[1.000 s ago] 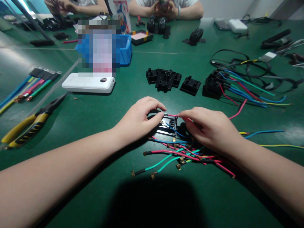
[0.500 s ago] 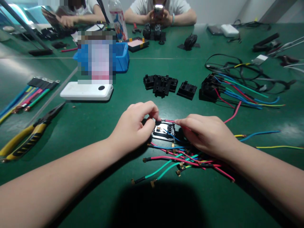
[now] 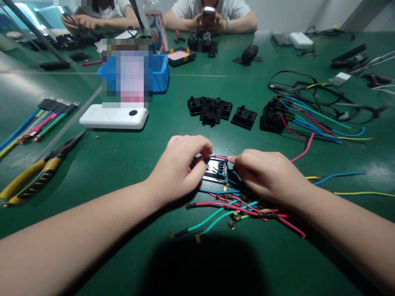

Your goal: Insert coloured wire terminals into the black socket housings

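A small black plastic housing (image 3: pixel 213 178) lies flat on the green table between my hands. My left hand (image 3: pixel 179 166) curls over its left end, thumb and fingers closing on the edge where the red wire (image 3: pixel 221 157) meets it. With thumb and forefinger, my right hand (image 3: pixel 265 170) pinches the right end of that red wire along the far edge. A thin blue wire (image 3: pixel 221 173) runs across the housing. Below my hands lies a loose heap of red, green and blue wires with brass terminals (image 3: pixel 198 237). My left fingertips are partly hidden.
Beyond my hands sit several black housings (image 3: pixel 211 111) and a wired black block (image 3: pixel 273 115). To the left are yellow-handled pliers (image 3: pixel 46 172), a white power bank (image 3: pixel 114 116) and bundled wires (image 3: pixel 40 123). A blue bin (image 3: pixel 160 74) stands farther back. Two people sit across the table.
My left hand has slid slightly right over the housing, covering more of its left end. My right hand keeps its pinch at nearly the same spot. The view has shifted slightly.
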A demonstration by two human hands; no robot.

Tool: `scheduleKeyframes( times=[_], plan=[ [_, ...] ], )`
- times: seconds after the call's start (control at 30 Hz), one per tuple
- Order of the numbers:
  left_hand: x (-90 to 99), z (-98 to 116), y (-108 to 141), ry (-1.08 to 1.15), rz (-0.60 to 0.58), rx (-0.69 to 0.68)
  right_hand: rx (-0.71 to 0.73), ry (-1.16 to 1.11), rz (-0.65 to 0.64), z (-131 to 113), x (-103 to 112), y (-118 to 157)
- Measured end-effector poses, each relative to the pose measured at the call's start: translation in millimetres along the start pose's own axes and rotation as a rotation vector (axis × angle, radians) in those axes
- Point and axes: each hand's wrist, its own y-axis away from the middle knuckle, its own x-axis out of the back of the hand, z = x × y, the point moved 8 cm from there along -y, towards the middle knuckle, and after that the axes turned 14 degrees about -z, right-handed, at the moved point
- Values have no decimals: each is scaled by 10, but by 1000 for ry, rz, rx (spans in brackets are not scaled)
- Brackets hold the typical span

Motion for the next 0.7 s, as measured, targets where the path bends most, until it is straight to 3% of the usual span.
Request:
scheduleKeyframes(
  times=[0.27,0.5,0.7],
  plan=[
    [36,-50,-26,25,-18,33,16,10,-10,-25,17,3],
    [8,76,-41,-163,-120,-8,4,-38,-27,-35,17,-7],
    [-23,122,-36,-246,-135,-28,-3,-63,-25,-28,15,-13]
  ],
)
